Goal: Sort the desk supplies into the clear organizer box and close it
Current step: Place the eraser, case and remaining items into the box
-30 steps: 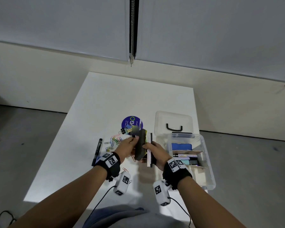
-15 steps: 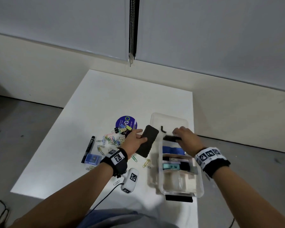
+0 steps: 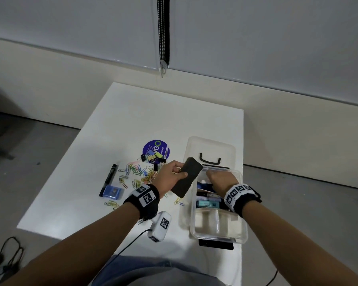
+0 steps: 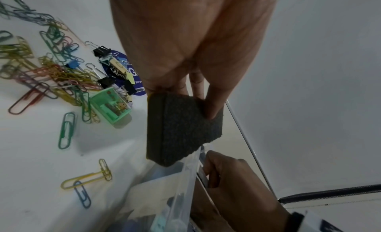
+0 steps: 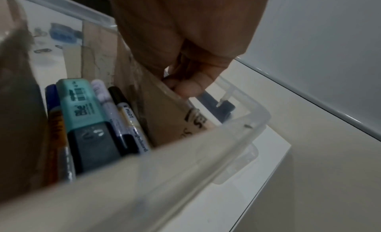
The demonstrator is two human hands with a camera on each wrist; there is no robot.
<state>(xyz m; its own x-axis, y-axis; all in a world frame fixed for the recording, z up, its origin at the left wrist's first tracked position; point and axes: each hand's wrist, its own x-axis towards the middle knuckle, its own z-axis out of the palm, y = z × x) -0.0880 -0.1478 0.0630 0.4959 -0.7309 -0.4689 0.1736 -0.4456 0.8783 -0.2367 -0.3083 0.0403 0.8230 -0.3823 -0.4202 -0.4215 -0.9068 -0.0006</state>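
The clear organizer box (image 3: 218, 237) stands open at the right of the white table, with cardboard dividers (image 5: 164, 113). Markers and a teal highlighter (image 5: 86, 108) lie in its middle compartment. My left hand (image 3: 172, 176) grips a black foam block (image 3: 189, 178) just above the box's left rim; fingers and thumb pinch its top end (image 4: 181, 129). My right hand (image 3: 219, 179) reaches down into the far compartment, fingers curled round a thin flat piece (image 4: 203, 175) that is mostly hidden.
The box lid (image 3: 211, 147) with its black handle lies flat behind the box. Left of the box are scattered paper clips (image 3: 134, 176), binder clips (image 3: 153, 158) on a purple round sticker, a black marker (image 3: 109, 179) and a small blue case (image 3: 112, 192). The table's right edge runs beside the box.
My hands have parted. The right hand carried the thin piece over to the box and lowered it into the far compartment. The left hand kept the black block and tilted it toward the box.
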